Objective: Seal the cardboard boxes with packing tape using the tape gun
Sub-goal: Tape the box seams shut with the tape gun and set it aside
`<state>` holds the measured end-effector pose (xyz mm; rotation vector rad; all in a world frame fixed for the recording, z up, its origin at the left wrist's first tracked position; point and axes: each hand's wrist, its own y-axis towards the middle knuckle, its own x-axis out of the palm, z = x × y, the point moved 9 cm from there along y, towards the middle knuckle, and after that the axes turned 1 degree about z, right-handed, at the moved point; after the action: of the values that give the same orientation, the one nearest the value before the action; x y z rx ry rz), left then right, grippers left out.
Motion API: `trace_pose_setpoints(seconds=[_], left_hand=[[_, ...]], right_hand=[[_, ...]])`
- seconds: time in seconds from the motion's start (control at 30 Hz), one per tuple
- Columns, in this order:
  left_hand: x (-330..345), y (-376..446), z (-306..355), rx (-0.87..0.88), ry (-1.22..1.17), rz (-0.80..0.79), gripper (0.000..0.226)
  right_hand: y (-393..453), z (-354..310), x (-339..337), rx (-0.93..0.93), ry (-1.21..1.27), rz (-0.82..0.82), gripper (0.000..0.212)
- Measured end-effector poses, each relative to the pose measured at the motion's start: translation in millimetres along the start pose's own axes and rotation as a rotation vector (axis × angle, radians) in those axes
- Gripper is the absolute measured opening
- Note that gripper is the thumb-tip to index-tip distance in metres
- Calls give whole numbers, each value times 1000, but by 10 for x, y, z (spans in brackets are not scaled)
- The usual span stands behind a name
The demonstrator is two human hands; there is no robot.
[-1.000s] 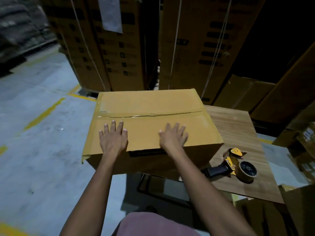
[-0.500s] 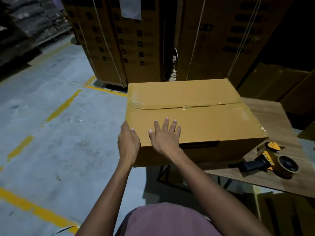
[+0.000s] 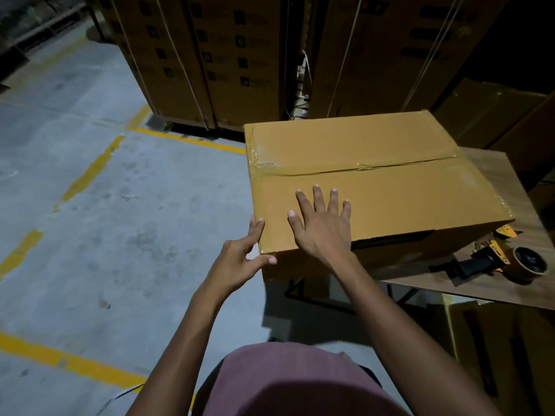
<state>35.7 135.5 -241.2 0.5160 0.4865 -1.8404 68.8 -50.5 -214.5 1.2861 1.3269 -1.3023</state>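
A brown cardboard box [image 3: 390, 187] lies on a small wooden table [image 3: 507, 283], its left end hanging past the table's edge. Clear tape runs along its top seam and down its left end. My right hand [image 3: 322, 223] presses flat on the box top near the front left corner, fingers spread. My left hand [image 3: 243, 256] is at that corner, fingertips touching the left side and thumb against the front face, fingers nearly straight. A yellow and black tape gun [image 3: 498, 259] with a brown tape roll lies on the table to the right of the box.
Tall strapped stacks of cartons [image 3: 210, 55] stand behind the box. Grey concrete floor with yellow lines [image 3: 90, 172] spreads to the left. More cardboard [image 3: 510, 355] sits below the table at the right. My pink shirt fills the bottom of the view.
My view has swung left, so the box sits further right. My left hand slid from the box top to its left front corner. My right hand shifted left along the top.
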Motion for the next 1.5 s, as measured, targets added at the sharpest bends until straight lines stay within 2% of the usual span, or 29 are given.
trace_pose_setpoints(seconds=[0.1,0.2,0.33,0.6,0.67,0.73,0.87,0.97,1.07,1.2,1.5], left_hand=[[-44,-21,125,191,191,128,88],[11,-81,143,346,240,242,87],[124,-77,91,394,246,254,100],[127,-112,119,410,228,283,66],[178,-119,84,386,175,282,63],[237,-136,20,359,116,251,71],[253,-159,22,254,-42,175,64],[215,-19,73,110,-120,169,76],[173,298,151,-24,-5,62,72],[72,639,144,-93,135,-89,69],[-439,1727,99,-247,454,86,53]], right_hand=[[-6,22,-5,10,6,17,69],[-11,20,-4,16,13,25,69],[-21,33,-13,21,15,37,69],[-23,35,-6,35,17,44,69],[-44,31,-9,38,17,51,68],[-71,42,2,40,19,58,68],[-63,41,-9,42,28,62,74],[-58,41,-2,34,23,61,71],[-64,41,0,18,15,59,72],[-45,38,-12,3,3,49,77],[-56,56,15,-27,-4,25,75]])
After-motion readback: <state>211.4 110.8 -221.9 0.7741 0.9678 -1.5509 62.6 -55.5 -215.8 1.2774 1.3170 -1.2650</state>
